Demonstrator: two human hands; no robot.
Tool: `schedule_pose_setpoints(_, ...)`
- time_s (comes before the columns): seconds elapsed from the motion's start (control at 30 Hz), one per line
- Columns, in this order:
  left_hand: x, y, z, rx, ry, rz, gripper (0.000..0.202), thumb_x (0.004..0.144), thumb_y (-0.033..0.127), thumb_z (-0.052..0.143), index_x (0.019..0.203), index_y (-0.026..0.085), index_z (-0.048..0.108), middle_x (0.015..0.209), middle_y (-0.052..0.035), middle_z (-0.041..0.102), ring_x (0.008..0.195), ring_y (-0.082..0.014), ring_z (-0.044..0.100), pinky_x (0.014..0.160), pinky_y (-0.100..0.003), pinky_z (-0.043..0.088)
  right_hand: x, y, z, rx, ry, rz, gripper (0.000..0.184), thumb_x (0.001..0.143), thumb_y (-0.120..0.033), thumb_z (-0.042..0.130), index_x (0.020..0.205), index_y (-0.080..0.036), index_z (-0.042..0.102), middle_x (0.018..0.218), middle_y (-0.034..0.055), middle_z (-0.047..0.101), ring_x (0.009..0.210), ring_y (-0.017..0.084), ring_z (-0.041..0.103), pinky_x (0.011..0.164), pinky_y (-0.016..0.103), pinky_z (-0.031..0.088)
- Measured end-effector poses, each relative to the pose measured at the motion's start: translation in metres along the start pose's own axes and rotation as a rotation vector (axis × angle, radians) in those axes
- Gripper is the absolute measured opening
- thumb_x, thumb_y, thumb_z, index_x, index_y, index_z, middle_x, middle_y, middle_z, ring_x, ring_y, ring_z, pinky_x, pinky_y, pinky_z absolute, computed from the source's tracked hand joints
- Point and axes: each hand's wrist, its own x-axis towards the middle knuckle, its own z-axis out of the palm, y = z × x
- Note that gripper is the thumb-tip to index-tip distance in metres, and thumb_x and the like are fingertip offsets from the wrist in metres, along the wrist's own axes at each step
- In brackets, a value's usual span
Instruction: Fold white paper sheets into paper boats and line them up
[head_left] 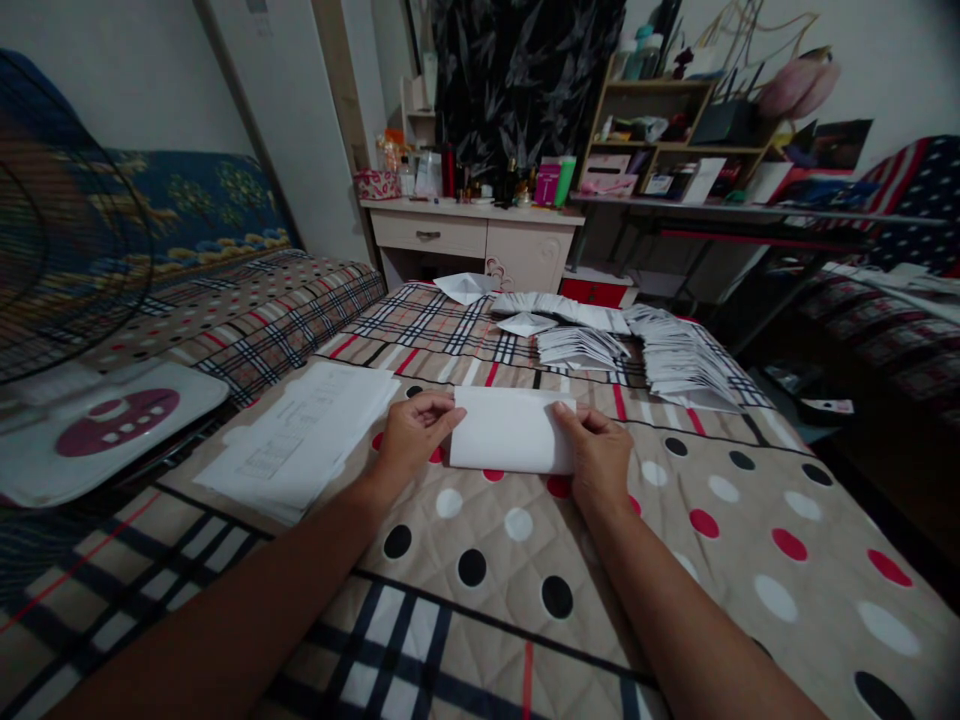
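Observation:
A white folded sheet of paper [514,432] is held level just over the dotted bedspread, its long side running left to right. My left hand [415,437] pinches its left end, thumb on top and fingers behind. At the right end, my right hand [602,448] grips the paper the same way. To the left lies a loose stack of printed sheets [300,435]. Beyond the held paper are rows of folded papers [686,355], a shorter bundle [581,348] and two separate folded pieces, one a pointed paper [465,287].
The bed is covered by a patterned quilt [517,590]. A fan [67,220] stands at the left above its white base [120,425]. A cream dresser [472,238] with bottles stands at the far end, beside a shelf desk [675,150] on the right.

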Motion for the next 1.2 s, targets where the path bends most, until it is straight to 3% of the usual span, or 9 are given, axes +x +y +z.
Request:
schedule_pose_setpoints(0.1,0.0,-0.001,0.0,-0.007,0.048,-0.067,0.026,0.06,0.033,0.081,0.074,0.013,0.071,0.078,-0.0048,0.072,0.069,-0.015,0.066,0.066,-0.025,0.054,0.0,0.001,0.0,0.0,-0.046,0.018,0.026,0.066,-0.04,0.079,0.063,-0.016,0.071,0.066,0.0004,0.066,0.061,0.014,0.053,0.054,0.025,0.039)
schedule_pose_setpoints(0.3,0.002,-0.005,-0.002,-0.071,0.092,-0.187,0.035,0.06,0.039,0.082,0.078,0.011,0.071,0.073,-0.005,0.072,0.065,-0.0149,0.065,0.062,-0.025,0.053,0.003,0.007,0.001,0.118,-0.049,0.022,0.022,0.065,-0.035,0.079,0.077,-0.018,0.077,0.086,0.0038,0.074,0.076,0.018,0.061,0.067,0.029,0.045)
schedule_pose_setpoints(0.43,0.002,-0.006,-0.003,-0.056,0.051,-0.17,0.034,0.061,0.039,0.082,0.075,0.012,0.069,0.072,-0.0045,0.07,0.064,-0.0147,0.065,0.06,-0.024,0.052,0.002,0.005,0.001,0.121,-0.012,0.046,0.02,0.061,-0.033,0.082,0.073,-0.017,0.076,0.078,0.0032,0.074,0.069,0.017,0.061,0.064,0.029,0.045)
schedule_pose_setpoints(0.67,-0.001,-0.001,-0.001,-0.051,-0.002,-0.129,0.029,0.06,0.034,0.081,0.073,0.013,0.067,0.07,-0.0024,0.067,0.062,-0.0126,0.062,0.058,-0.023,0.05,0.001,-0.001,0.003,0.109,0.04,-0.027,0.015,0.06,-0.028,0.082,0.061,-0.018,0.072,0.091,0.0071,0.074,0.087,0.021,0.066,0.075,0.031,0.049)
schedule_pose_setpoints(0.93,-0.002,0.005,0.0,-0.005,-0.021,-0.097,0.023,0.061,0.032,0.078,0.068,0.014,0.066,0.068,-0.0019,0.065,0.061,-0.0125,0.06,0.058,-0.023,0.05,0.002,0.0,0.005,0.15,0.106,-0.004,0.022,0.054,-0.027,0.085,0.057,-0.018,0.065,0.082,0.0047,0.072,0.083,0.019,0.065,0.077,0.031,0.048)
schedule_pose_setpoints(1.2,-0.002,0.002,0.0,-0.018,0.004,-0.091,0.024,0.06,0.032,0.079,0.07,0.013,0.067,0.072,-0.0028,0.067,0.064,-0.0131,0.062,0.061,-0.024,0.051,0.002,0.001,0.004,0.183,0.092,0.026,0.026,0.052,-0.028,0.086,0.058,-0.018,0.062,0.083,0.0049,0.072,0.079,0.018,0.064,0.072,0.03,0.05)
